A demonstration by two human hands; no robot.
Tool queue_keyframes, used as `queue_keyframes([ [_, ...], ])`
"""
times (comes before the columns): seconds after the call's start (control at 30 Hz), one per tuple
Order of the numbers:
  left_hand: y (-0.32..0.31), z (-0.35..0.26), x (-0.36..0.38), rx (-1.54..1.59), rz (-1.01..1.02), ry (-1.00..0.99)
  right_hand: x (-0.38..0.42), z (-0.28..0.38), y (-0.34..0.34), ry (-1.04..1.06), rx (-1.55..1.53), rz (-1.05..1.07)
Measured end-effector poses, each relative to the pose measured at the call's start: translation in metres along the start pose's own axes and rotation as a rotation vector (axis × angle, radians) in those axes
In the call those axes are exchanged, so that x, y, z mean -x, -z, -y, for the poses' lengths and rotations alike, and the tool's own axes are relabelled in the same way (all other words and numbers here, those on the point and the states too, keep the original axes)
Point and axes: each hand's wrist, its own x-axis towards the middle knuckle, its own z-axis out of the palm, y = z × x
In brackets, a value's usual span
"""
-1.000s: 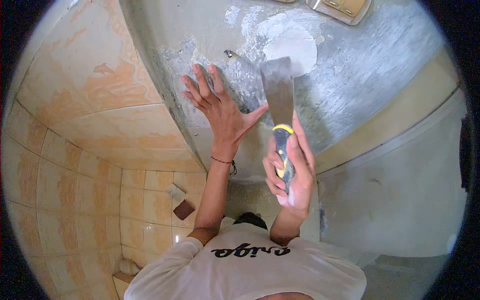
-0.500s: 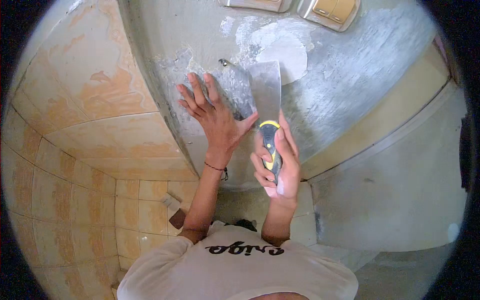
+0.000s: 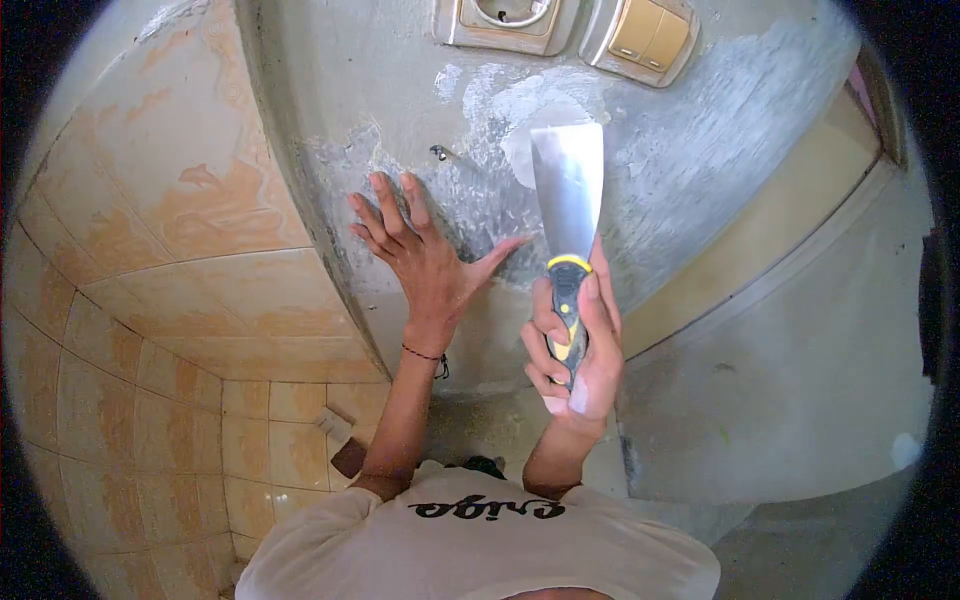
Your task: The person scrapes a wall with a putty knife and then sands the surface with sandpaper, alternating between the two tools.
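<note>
My right hand [image 3: 582, 335] is wrapped round the black and yellow handle of a putty knife [image 3: 570, 190], its wide metal blade pointing up the wall. Behind the blade's tip lies a pale white patch of filler [image 3: 520, 150] on the grey wall [image 3: 350, 100]. Fingers spread, my left hand [image 3: 425, 260] rests against the wall to the left of the knife, its thumb stretched toward the blade. A small dark hook or nail [image 3: 438, 153] sticks out of the wall just above the left fingers. White residue shows on my right palm.
Above are a wall socket [image 3: 505, 20] and a double light switch [image 3: 648, 38]. Orange-patterned tiles [image 3: 190, 230] cover the left side. On the right runs a cream-coloured frame [image 3: 750, 240] beside a grey surface [image 3: 770, 390]. A small brown object [image 3: 348, 457] sits low on the left.
My right hand and the putty knife have moved to the right, away from my left thumb, and the blade now catches bright light. The view has tilted up, showing more of the socket and switch.
</note>
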Motion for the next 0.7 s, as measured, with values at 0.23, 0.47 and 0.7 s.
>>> queue_keyframes([
  [0.23, 0.003, -0.002, 0.001, -0.023, 0.023, 0.008, 0.001, 0.007, 0.0, -0.047, -0.031, 0.022],
  [0.47, 0.003, -0.002, -0.001, -0.017, 0.005, 0.001, -0.009, 0.006, 0.004, -0.028, 0.044, -0.011],
  [0.7, 0.002, -0.002, 0.0, -0.003, 0.003, 0.0, 0.0, 0.015, 0.007, -0.11, -0.027, 0.092],
])
